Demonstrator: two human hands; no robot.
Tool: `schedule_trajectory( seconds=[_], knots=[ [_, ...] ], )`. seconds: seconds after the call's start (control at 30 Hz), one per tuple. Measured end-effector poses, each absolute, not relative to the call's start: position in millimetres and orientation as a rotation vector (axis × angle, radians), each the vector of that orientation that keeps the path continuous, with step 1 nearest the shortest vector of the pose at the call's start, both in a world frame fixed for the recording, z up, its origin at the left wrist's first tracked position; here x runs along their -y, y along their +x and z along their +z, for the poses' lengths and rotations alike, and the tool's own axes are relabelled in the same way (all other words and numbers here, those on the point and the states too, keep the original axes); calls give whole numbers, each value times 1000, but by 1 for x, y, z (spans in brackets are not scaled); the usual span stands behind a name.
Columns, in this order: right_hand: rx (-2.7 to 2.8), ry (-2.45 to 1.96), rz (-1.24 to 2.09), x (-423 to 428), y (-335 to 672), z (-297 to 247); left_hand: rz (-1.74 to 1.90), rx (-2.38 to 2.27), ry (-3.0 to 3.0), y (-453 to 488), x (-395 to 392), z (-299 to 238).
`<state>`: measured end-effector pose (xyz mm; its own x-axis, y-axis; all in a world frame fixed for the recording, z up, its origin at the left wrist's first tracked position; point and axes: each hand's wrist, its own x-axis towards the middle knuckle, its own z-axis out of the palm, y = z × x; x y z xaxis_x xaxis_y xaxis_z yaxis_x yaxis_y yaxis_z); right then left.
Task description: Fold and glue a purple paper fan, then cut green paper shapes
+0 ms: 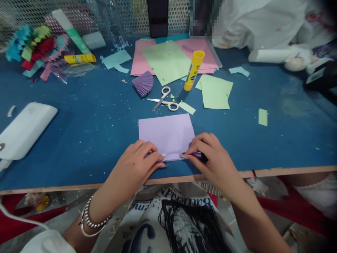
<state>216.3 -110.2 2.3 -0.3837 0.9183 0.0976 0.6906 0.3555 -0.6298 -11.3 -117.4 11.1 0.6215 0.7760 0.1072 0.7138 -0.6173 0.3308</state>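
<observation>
A lilac paper sheet (pixel 166 133) lies on the blue table (pixel 92 140) near its front edge. My left hand (pixel 138 160) pinches the sheet's near edge, fingers pressed together on a narrow fold. My right hand (pixel 207 154) pinches the same edge from the right side, fingertips closed on the paper. The two hands almost meet at the middle of the fold.
White scissors (pixel 164 100), a folded lilac paper fan (pixel 143 83) and an upright yellow glue stick (pixel 194 70) stand beyond the sheet. Green (pixel 165 61) and pink (pixel 139 61) papers lie behind. A white device (pixel 23 130) sits left; colourful folded paper (pixel 34 47) far left.
</observation>
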Motion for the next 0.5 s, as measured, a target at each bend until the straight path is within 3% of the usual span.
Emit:
schedule_trajectory(
  seconds=[0.27, 0.4, 0.5],
  knots=[
    [2176, -1390, 662, 110, 217, 1, 536, -1271, 2722, -11, 125, 10],
    [2238, -1381, 594, 111, 219, 0, 435, -1298, 2849, -12, 133, 13],
    [2353, -1345, 362, 116, 219, -1, 321, -1302, 2961, -10, 144, 15]
  ],
)
